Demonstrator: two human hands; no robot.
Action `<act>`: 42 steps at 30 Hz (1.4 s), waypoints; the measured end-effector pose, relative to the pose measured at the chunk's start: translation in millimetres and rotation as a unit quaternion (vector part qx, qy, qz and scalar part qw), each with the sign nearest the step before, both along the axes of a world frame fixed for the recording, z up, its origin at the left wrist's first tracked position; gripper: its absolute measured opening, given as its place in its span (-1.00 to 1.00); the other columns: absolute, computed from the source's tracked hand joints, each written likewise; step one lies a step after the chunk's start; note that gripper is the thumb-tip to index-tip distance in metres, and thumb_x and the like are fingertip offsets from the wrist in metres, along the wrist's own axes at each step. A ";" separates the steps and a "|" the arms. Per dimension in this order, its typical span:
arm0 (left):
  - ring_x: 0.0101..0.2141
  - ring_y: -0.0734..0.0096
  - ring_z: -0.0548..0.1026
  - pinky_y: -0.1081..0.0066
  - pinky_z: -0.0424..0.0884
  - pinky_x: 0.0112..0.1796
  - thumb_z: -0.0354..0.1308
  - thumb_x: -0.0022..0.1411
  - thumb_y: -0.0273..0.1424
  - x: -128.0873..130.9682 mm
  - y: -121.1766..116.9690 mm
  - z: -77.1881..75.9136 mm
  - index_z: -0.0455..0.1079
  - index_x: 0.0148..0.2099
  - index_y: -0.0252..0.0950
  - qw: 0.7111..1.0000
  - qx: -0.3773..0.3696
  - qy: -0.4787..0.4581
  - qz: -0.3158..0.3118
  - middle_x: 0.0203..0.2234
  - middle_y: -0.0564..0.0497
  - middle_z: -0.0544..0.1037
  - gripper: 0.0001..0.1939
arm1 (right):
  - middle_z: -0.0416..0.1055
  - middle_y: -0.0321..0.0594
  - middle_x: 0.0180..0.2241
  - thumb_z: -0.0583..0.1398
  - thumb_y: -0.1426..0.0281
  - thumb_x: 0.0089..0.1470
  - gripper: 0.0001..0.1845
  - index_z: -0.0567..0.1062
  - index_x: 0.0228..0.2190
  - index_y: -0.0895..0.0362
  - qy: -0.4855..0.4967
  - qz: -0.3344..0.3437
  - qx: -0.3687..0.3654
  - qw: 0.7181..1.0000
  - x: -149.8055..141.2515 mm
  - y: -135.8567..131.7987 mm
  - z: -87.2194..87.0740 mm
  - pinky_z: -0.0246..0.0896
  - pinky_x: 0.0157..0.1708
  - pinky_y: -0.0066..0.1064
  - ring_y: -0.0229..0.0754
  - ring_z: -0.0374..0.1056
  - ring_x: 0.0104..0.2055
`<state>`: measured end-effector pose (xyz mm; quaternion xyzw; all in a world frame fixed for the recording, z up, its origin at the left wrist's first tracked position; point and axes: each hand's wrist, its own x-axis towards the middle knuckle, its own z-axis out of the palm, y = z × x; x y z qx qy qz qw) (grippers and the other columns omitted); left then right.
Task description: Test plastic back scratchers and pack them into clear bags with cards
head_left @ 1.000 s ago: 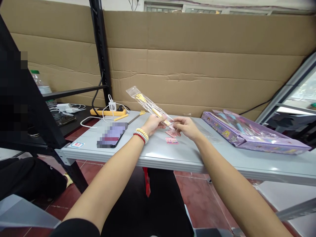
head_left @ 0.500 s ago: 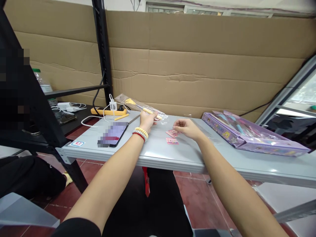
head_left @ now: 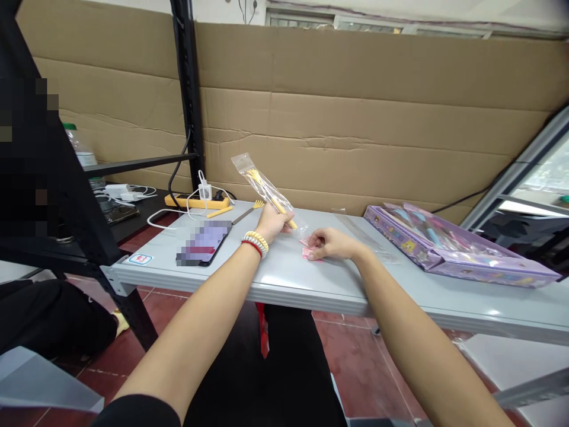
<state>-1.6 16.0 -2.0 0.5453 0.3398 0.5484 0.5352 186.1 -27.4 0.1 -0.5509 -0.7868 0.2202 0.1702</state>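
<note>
My left hand (head_left: 274, 222), with bead bracelets on the wrist, is closed on a clear plastic sleeve (head_left: 265, 188) holding a yellow back scratcher, tilted up and to the left above the grey table (head_left: 284, 276). My right hand (head_left: 331, 244) rests on the table with its fingers curled down onto small pink cards (head_left: 308, 254); whether it grips one I cannot see.
A phone (head_left: 203, 242) lies at the table's left, with a second loose yellow back scratcher (head_left: 248, 211) behind it. A purple toy box (head_left: 457, 247) lies on the right. A yellow power strip (head_left: 195, 202) and chargers sit on the black shelf at left. A cardboard wall stands behind.
My left hand has lifted the sleeved back scratcher from lying low near the table to pointing up-left. My right hand has dropped onto the pink cards.
</note>
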 end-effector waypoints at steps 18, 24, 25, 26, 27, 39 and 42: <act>-0.60 0.49 0.46 0.51 0.36 -0.58 0.24 0.05 -0.53 1.1 -0.5 -0.1 0.08 -0.26 -0.24 1.000 -0.012 -0.012 -0.008 -0.57 0.15 0.42 -0.65 | 0.35 -0.16 -0.30 0.22 0.46 -0.10 -0.92 0.43 -0.57 0.09 0.078 0.089 0.407 0.906 -13.6 0.7 -6.3 0.20 -0.22 -0.26 -0.13 0.26 -0.21; -0.64 0.48 0.44 0.52 0.33 -0.59 0.25 0.03 -0.53 5.7 -1.1 -5.6 0.10 -0.11 -0.25 0.998 0.012 0.054 -0.001 -0.62 0.18 0.39 -0.56 | 0.44 -0.25 -0.49 0.12 0.53 -0.09 -0.88 0.40 -0.57 0.11 0.119 0.099 0.360 0.920 -18.5 -1.8 -7.1 0.20 -0.33 -0.36 -0.22 0.32 -0.39; -0.64 0.48 0.43 0.52 0.32 -0.60 0.26 0.02 -0.52 6.8 -2.1 -6.3 0.10 -0.06 -0.26 0.998 0.015 0.069 -0.006 -0.62 0.18 0.39 -0.52 | 0.44 -0.26 -0.51 0.12 0.51 -0.09 -0.88 0.42 -0.57 0.11 0.119 0.090 0.352 0.924 -19.6 -2.5 -7.2 0.18 -0.36 -0.38 -0.24 0.31 -0.43; -0.65 0.48 0.42 0.53 0.31 -0.61 0.27 0.01 -0.50 7.9 -3.4 -6.8 0.10 -0.02 -0.26 0.996 0.020 0.083 -0.015 -0.62 0.17 0.40 -0.48 | 0.44 -0.26 -0.52 0.13 0.50 -0.09 -0.88 0.43 -0.57 0.11 0.117 0.082 0.342 0.929 -20.8 -3.2 -7.1 0.16 -0.37 -0.39 -0.25 0.30 -0.45; -0.65 0.48 0.42 0.53 0.30 -0.61 0.28 0.01 -0.48 8.9 -4.8 -7.1 0.10 0.01 -0.27 0.995 0.028 0.095 -0.028 -0.61 0.15 0.41 -0.44 | 0.44 -0.26 -0.52 0.13 0.48 -0.08 -0.88 0.45 -0.57 0.11 0.115 0.074 0.331 0.934 -21.9 -4.1 -6.9 0.14 -0.39 -0.39 -0.26 0.28 -0.47; -0.48 0.46 0.48 0.46 0.41 -0.48 0.28 0.04 -0.35 7.3 -16.9 -0.6 0.30 -0.06 -0.33 0.982 0.002 0.057 -0.181 -0.36 -0.06 0.52 -0.58 | 0.25 -0.40 -0.56 0.35 0.24 -0.29 -0.45 0.33 -0.23 0.13 0.250 -0.060 0.263 0.930 -21.6 0.4 -7.8 0.07 -0.50 -0.45 -0.34 0.14 -0.54; -0.42 0.47 0.49 0.40 0.45 -0.38 0.35 -0.10 -0.56 5.4 -16.3 -1.6 0.32 -0.11 -0.37 0.982 0.011 0.028 -0.186 -0.31 -0.08 0.51 -0.54 | 0.27 -0.37 -0.53 0.40 0.22 -0.44 -0.38 0.35 -0.28 0.15 0.286 -0.112 0.214 0.927 -18.0 4.4 -5.2 0.07 -0.54 -0.46 -0.34 0.14 -0.53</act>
